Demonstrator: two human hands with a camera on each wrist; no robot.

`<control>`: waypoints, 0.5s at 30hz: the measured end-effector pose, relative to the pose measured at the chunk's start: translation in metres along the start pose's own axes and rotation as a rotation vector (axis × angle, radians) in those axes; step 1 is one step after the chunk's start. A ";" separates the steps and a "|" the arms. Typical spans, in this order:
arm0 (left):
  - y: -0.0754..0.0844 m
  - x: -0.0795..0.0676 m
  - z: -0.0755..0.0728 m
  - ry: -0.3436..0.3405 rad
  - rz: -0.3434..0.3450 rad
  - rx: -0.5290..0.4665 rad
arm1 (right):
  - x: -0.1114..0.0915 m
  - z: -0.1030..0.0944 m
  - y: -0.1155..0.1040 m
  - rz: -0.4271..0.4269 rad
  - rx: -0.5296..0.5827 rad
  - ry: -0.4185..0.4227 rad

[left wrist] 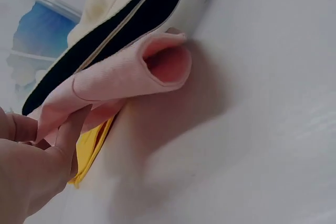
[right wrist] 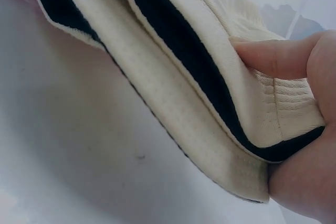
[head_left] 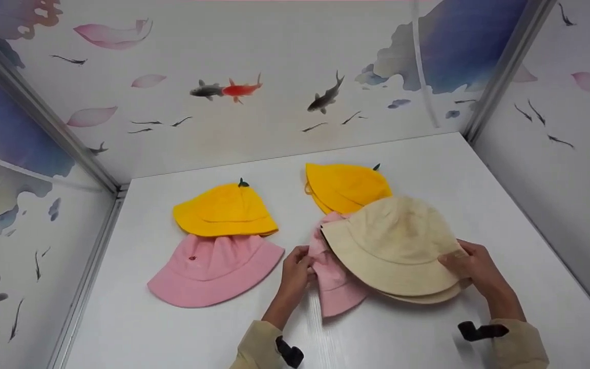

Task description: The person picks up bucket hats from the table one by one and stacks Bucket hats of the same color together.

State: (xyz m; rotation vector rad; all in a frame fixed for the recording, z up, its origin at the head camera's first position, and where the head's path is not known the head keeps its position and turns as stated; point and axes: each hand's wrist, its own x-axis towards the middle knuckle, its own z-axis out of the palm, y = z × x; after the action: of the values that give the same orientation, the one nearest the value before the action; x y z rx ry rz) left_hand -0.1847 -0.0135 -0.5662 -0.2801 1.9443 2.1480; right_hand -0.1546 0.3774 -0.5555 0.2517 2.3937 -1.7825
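My right hand (head_left: pixel 471 266) grips the brim of a cream bucket hat (head_left: pixel 402 241), thumb on top and fingers beneath. In the right wrist view, dark lining (right wrist: pixel 184 45) shows between the layers of the cream brim (right wrist: pixel 157 87). With thumb and fingers, my left hand (head_left: pixel 296 271) pinches the edge of a pink bucket hat (head_left: pixel 338 289), partly covered by the cream one. The left wrist view shows that pink hat (left wrist: pixel 121 74) curled into a tube shape under the cream hat's dark underside (left wrist: pixel 142 19).
On the white table (head_left: pixel 213 338), a yellow hat (head_left: pixel 226 210) with a green leaf tip overlaps another pink hat (head_left: pixel 218 271) at the left. A second yellow hat (head_left: pixel 346 184) lies behind the cream one. Patterned panels (head_left: pixel 274 51) wall the back and both sides.
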 end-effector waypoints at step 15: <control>-0.009 0.006 -0.031 0.121 0.037 0.118 | -0.006 -0.026 0.014 0.000 -0.045 -0.017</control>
State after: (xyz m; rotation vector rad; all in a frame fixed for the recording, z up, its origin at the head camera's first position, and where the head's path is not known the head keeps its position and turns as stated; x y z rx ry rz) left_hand -0.1880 -0.0432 -0.5791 -0.3635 2.1497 2.0723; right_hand -0.1462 0.4064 -0.5600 0.2296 2.4192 -1.7209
